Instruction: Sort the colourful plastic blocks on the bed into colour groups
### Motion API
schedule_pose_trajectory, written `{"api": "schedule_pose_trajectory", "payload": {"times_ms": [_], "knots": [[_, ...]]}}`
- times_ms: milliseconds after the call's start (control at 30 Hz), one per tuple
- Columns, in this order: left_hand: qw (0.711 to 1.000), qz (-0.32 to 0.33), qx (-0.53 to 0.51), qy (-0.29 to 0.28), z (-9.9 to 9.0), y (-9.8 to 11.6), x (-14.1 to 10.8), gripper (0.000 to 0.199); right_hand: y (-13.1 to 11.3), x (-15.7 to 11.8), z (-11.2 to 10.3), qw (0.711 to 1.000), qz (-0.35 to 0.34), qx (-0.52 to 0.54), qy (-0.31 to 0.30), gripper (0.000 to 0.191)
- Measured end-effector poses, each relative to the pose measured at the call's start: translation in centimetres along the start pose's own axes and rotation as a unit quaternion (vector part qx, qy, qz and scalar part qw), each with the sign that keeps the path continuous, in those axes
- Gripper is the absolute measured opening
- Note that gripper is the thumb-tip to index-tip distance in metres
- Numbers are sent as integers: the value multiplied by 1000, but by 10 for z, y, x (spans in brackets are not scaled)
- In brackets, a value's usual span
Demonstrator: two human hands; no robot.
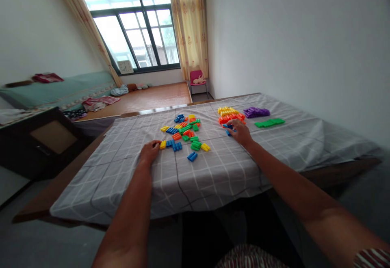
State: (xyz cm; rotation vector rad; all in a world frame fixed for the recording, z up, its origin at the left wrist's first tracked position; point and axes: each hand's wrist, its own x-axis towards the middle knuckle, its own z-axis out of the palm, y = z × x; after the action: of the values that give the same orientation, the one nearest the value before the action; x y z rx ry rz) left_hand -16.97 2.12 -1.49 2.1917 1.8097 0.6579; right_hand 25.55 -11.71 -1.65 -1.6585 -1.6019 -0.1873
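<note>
Here's the right hand [240,131] at the mixed pile's [184,130] three o'clock, fingers bent over blue pieces [228,132], pinched or not, can't tell! Orange row [229,118] at its eleven. Left hand [150,151], pile's eight o'clock, half-curled beside a yellow piece [163,144], hold unclear.

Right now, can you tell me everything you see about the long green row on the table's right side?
The green row is bright and looks like plastic, made of short pieces side by side; they're too small to count. It lies flat on the gray checked cloth, in front of the purple pile and right of the right hand. Only the cloth touches it.
</note>
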Motion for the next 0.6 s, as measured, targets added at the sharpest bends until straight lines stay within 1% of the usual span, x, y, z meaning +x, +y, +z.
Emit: {"api": "schedule_pose_trajectory", "payload": {"times_ms": [100,167,333,400,467,600], "knots": [[1000,-4,7,4,0,0,0,35,0,-9,1,992,-75,-52,-90,19],[1000,-3,11,6,-1,0,0,34,-5,-12,5,984,-94,-79,-125,24],[1000,-5,16,10,-1,1,-2,35,-4,-14,12,985,-72,-103,-118,49],[1000,-6,12,9,-1,1,-2,35,0,-13,13,983,-66,-109,-132,50],[1000,-6,8,5,-1,1,-1,35,3,-11,15,982,-59,-113,-141,48],[1000,-8,9,-2,-1,1,-1,36,9,-7,18,983,-36,-120,-132,44]]}}
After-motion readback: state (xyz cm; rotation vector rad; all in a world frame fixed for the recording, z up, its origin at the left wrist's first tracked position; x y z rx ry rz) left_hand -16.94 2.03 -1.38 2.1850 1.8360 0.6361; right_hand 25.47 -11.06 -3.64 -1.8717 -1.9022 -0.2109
